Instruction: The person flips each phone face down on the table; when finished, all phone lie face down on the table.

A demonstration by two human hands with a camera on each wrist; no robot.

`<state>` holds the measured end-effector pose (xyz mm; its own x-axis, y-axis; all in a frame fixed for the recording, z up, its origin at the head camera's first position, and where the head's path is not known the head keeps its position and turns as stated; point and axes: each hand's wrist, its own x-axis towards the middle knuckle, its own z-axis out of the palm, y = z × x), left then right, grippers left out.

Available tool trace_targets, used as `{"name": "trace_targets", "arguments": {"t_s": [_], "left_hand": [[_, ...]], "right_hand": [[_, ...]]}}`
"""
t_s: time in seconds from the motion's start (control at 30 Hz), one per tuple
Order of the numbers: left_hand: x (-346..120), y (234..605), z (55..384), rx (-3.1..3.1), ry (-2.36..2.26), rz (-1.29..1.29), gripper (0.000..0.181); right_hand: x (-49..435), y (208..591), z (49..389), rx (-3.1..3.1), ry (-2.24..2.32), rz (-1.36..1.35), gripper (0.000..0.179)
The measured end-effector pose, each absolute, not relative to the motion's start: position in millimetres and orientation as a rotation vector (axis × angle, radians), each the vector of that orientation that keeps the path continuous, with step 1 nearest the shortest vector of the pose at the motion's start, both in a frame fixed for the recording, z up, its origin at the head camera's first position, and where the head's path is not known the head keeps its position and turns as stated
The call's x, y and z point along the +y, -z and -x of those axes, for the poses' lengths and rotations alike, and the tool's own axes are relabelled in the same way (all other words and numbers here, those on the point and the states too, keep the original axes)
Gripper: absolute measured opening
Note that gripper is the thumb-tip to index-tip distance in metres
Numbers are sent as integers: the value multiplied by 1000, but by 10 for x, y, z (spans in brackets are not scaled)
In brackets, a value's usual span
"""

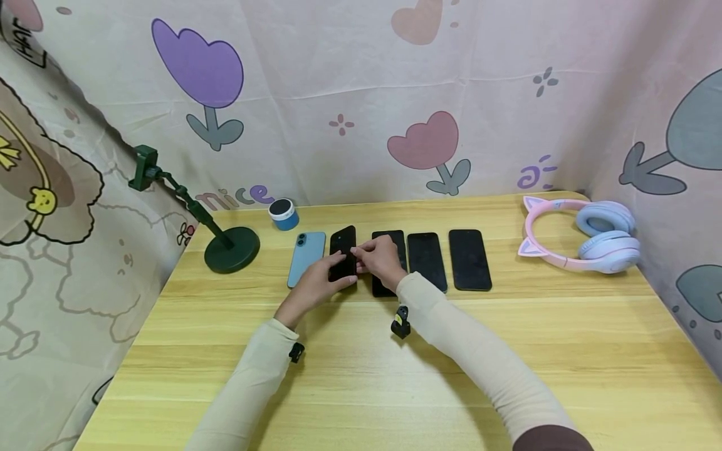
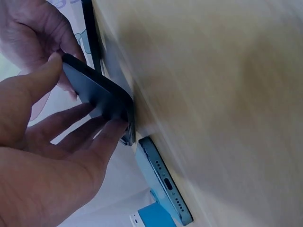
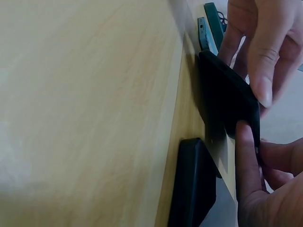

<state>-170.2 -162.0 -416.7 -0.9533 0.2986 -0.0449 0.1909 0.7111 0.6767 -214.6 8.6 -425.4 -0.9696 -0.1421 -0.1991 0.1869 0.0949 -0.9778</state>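
With sleeves [image 1: 474, 351] extended over the bench [image 1: 361, 388], gripped the tilted black phone [image 1: 344, 241] in left hand [image 1: 317, 283] and right hand [image 1: 383, 258], between the blue phone [image 1: 307, 252] and a flat black phone [image 1: 380, 287], risking a slip against either through one loosened pinch.

We see black phones [image 1: 342, 240], a light-blue phone [image 1: 307, 254], a green stand [image 1: 239, 247], pink-and-blue headphones [image 1: 612, 245], a yellow wood-grain table [image 1: 350, 388], cream sleeves [image 1: 474, 344] and pale tulip-patterned cloth [image 1: 316, 75].
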Motion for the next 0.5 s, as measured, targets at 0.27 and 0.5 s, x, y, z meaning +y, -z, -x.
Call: {"name": "trace_targets", "arguments": {"t_s": [0.27,0.5], "left_hand": [[-1631,4195,1683,2824,-863,-469,71],[-1617,4196,1687,2874,-692,-508,68]], "right_hand": [[68,4272,2128,2204,1843,12,18],[69,4276,2144,2292,1715,77,19]]}}
